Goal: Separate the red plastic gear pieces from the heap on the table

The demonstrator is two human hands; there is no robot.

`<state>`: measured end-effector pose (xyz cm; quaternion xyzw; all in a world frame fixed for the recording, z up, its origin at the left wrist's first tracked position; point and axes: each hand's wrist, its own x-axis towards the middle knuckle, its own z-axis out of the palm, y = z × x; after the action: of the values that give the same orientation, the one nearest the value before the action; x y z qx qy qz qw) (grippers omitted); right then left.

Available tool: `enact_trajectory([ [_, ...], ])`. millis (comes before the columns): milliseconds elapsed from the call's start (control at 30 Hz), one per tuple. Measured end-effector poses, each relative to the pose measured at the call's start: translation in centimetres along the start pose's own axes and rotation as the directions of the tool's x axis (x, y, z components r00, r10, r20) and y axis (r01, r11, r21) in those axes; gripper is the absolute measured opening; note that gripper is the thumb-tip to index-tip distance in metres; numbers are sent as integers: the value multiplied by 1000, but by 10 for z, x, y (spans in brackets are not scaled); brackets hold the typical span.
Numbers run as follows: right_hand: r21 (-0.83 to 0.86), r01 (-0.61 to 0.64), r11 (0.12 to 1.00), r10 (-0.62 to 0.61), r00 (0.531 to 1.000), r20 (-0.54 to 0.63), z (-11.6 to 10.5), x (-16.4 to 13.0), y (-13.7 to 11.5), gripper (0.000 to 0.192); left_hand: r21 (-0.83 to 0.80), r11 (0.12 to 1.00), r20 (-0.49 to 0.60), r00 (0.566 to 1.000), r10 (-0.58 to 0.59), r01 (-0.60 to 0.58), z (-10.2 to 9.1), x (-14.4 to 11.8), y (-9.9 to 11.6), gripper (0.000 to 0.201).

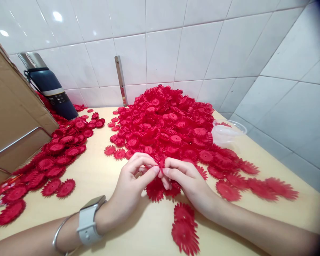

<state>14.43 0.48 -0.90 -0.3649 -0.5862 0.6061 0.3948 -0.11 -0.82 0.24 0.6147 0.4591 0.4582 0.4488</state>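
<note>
My left hand (137, 172) and my right hand (185, 177) meet at the near edge of a large heap of red petal discs (165, 121). Thumbs and fingertips of both pinch one small red petal disc (161, 163) between them. Its lower part is hidden by the fingers. More red discs (154, 192) lie on the table just under my hands. Closer to me, a few overlapping discs (185, 231) rest below my right hand. On my left wrist are a watch with a pale strap (89, 224) and a metal bangle (57, 234).
A cardboard box (13, 96) stands at the left, with a dark blue flask (52, 89) behind it. More discs (61, 149) spread along the box. A clear plastic container (229, 129) sits right of the heap. A metal strip (120, 80) stands against the tiled wall (162, 53).
</note>
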Motion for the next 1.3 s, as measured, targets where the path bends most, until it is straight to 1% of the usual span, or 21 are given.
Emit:
enact_trajectory([
  [300, 32, -14, 999, 14, 1000, -6, 1, 0, 1, 20, 11, 1000, -13, 1000, -25, 25, 0, -1, 2, 12],
  [433, 14, -10, 1000, 10, 1000, -1, 0, 0, 1, 22, 2, 999, -26, 999, -43, 43, 0, -1, 1, 13],
  [600, 15, -8, 1000, 8, 1000, 0, 0, -1, 0, 23, 10, 1000, -21, 1000, -16, 17, 0, -2, 0, 11],
  [733, 3, -14, 1000, 14, 1000, -9, 1, 0, -1, 19, 26, 999, -15, 1000, -20, 21, 1, -3, 0, 13],
  [833, -15, -13, 1000, 13, 1000, -23, 2, 0, 0, 17, 47, 999, -36, 999, -14, 16, 2, -3, -1, 13],
  [933, -17, -42, 999, 42, 999, -27, 2, -1, 0, 16, 87, 996, -63, 998, -13, 18, 1, -2, -1, 14],
  [1100, 31, -98, 995, 100, 994, -48, 0, -2, 1, 14, 116, 993, -180, 983, -16, 38, -1, 1, -3, 14],
  [1167, 44, -87, 995, 90, 994, -64, -1, -2, 2, 14, 101, 994, -198, 980, -30, 51, -2, 3, -4, 14],
  [1300, 107, -16, 994, 30, 991, -127, -2, -2, 6, 15, 67, 995, -229, 972, -58, 75, -1, 3, -5, 15],
])
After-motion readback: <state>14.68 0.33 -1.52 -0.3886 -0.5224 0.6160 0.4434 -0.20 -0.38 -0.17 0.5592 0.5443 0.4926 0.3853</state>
